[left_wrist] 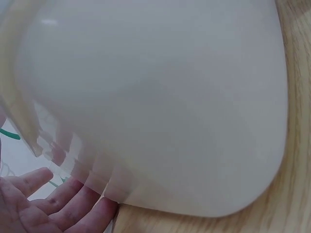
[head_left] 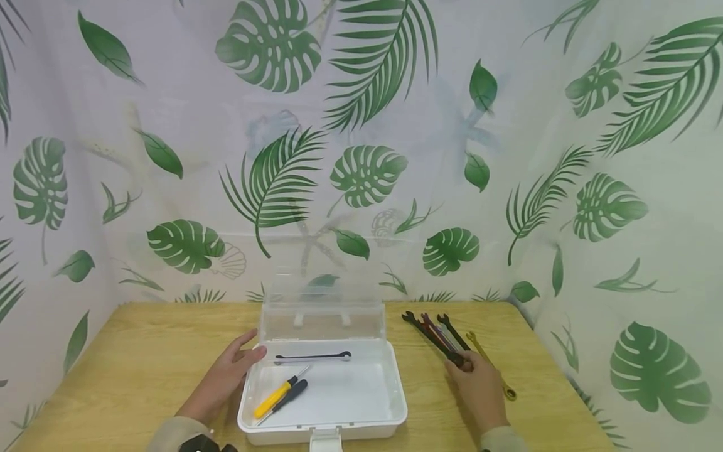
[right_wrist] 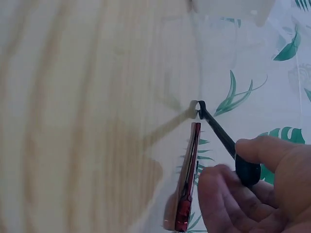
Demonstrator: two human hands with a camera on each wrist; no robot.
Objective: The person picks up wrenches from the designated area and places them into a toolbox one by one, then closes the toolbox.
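Note:
At the right, my right hand [head_left: 480,389] pinches a black wrench [head_left: 425,334] near its ring end, with the open end pointing away. The right wrist view shows this wrench raised above the table and a red wrench [right_wrist: 188,182] lying beside it. More wrenches lie around that hand: another black one [head_left: 454,331] and a gold one [head_left: 492,367]. My left hand [head_left: 223,376] rests against the left side of a white toolbox [head_left: 361,432]. In the left wrist view its extended fingers [left_wrist: 80,206] touch the box wall.
Inside the box are a dark wrench [head_left: 310,357], a yellow-handled screwdriver [head_left: 273,399] and a black-handled screwdriver [head_left: 292,395]. Its clear lid [head_left: 324,317] stands raised at the back. A white latch [head_left: 326,439] hangs in front. A leaf-print sheet [head_left: 395,251] hangs behind the wooden table [head_left: 164,351].

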